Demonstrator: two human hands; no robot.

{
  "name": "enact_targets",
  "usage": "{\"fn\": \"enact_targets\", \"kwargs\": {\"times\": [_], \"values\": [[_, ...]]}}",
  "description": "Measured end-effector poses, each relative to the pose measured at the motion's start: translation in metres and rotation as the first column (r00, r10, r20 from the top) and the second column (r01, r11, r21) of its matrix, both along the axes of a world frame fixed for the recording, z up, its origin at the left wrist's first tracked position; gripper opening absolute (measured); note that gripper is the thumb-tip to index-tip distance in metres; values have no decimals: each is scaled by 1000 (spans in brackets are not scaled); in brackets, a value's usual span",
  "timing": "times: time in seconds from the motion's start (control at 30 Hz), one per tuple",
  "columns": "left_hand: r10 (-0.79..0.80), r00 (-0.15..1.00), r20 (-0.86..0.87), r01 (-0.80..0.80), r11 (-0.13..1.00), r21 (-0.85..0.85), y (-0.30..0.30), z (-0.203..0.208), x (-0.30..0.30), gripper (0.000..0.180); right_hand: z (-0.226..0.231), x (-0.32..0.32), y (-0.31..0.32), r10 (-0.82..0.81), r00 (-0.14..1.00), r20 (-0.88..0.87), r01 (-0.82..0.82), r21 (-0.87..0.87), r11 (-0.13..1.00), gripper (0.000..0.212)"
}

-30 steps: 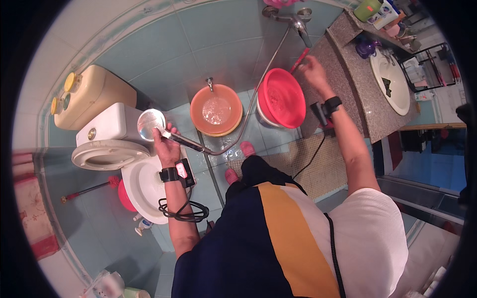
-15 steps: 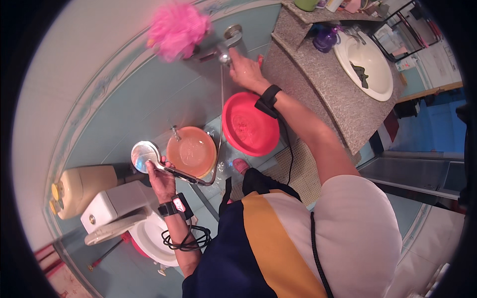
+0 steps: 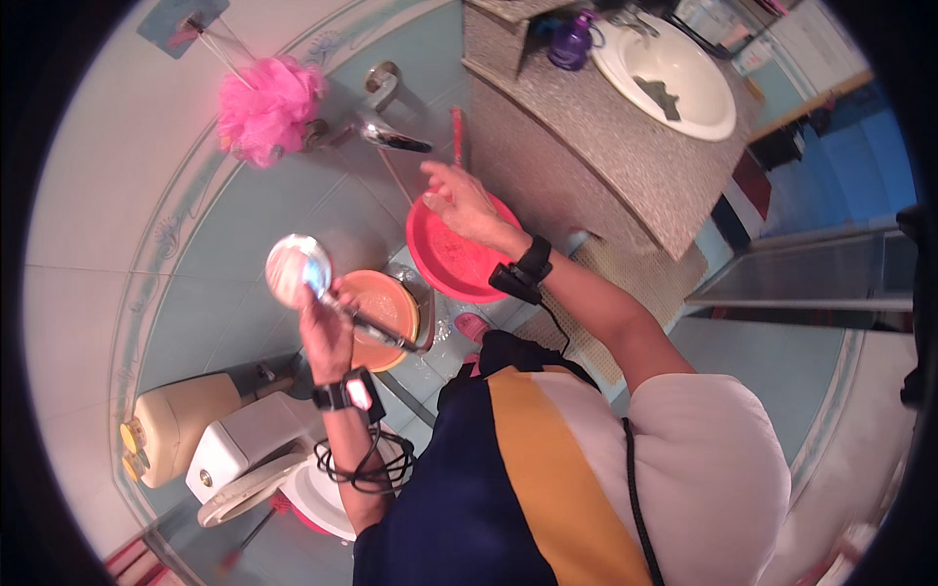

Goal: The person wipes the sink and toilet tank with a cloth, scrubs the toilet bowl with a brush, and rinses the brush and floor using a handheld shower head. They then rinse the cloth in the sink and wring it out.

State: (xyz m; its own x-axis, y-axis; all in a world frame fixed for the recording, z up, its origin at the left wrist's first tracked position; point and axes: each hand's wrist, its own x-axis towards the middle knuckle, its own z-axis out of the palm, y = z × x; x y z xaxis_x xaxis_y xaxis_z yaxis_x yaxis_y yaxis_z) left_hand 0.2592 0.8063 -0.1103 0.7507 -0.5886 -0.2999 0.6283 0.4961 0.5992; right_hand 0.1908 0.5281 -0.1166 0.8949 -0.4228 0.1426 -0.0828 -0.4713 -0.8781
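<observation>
My left hand point(image 3: 325, 337) is closed around the handle of a chrome shower head point(image 3: 298, 272), whose round face is turned upward. Handle and hose slant down to the right, over an orange basin point(image 3: 414, 317). My right hand point(image 3: 469, 210) holds nothing, its fingers stretched out and apart above a red basin point(image 3: 418, 237). Beyond those fingers, a chrome mixer tap point(image 3: 371, 132) with its lever is fixed to the tiled wall; hand and tap are apart.
A pink bath puff point(image 3: 271, 109) hangs left of the tap. At right, a granite counter point(image 3: 586, 127) holds a white sink point(image 3: 718, 117) with a dark cloth in it and a purple bottle point(image 3: 572, 44). A toilet point(image 3: 259, 444) and beige jug point(image 3: 186, 420) stand lower left. Black cable loops hang from my left forearm.
My right hand has come away from the tap, back toward me over the red basin. The tap lever now points out to the right. The shower head stays in my left hand; the view has shifted.
</observation>
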Motion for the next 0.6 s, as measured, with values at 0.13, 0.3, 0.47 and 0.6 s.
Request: {"fn": "enact_targets", "kwargs": {"times": [0.13,0.3,0.47,0.6], "values": [[-296,940,167,295,955,32,-78,9,-32,41,-5,-45,1,-2,996,91,-65,729,681,33],[-562,796,226,556,826,96,-156,31,-92,40,-6,-94,-33,-149,909,389,-270,822,502,28],[-604,777,179,595,797,106,-214,39,-125,38,-5,-162,-52,33,961,274,-261,863,433,30],[-521,834,181,512,853,100,-265,40,-138,38,-4,-206,-49,-101,972,210,-155,906,395,37]]}}
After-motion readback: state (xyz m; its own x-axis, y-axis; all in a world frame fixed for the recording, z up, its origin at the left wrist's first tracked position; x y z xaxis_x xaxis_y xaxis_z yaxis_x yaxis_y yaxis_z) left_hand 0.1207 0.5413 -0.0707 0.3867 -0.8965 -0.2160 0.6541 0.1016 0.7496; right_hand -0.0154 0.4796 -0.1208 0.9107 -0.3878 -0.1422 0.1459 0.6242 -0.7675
